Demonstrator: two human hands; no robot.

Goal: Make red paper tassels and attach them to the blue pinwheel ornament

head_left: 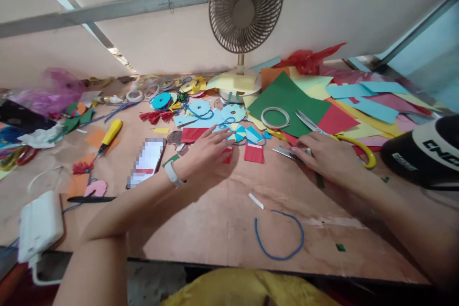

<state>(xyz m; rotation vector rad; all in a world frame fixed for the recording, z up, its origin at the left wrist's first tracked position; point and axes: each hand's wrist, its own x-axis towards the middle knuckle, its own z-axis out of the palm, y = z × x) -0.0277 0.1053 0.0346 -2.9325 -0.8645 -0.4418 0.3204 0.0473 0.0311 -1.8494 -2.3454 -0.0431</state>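
Note:
My left hand (206,153) reaches over the middle of the table, palm down, with its fingers stretched out. Its fingertips are over a small red paper piece (226,155), which they partly cover. Beside it lies a second red paper piece with a white strip and a fringed lower edge (254,154). My right hand (319,153) is closed round a small metal-bladed tool (283,152) whose blade points left; its handle is hidden by the fingers. Just behind that hand lie yellow-handled scissors (358,148). Nearer me are a curved blue cord (303,236) and a white strip (256,200).
A fan (245,9) stands at the back. Coloured paper sheets (283,100) and a tape roll (275,118) lie back right, near a black cup (423,158). On the left are a phone (148,160), a yellow-handled tool (111,135) and a white power bank (41,224).

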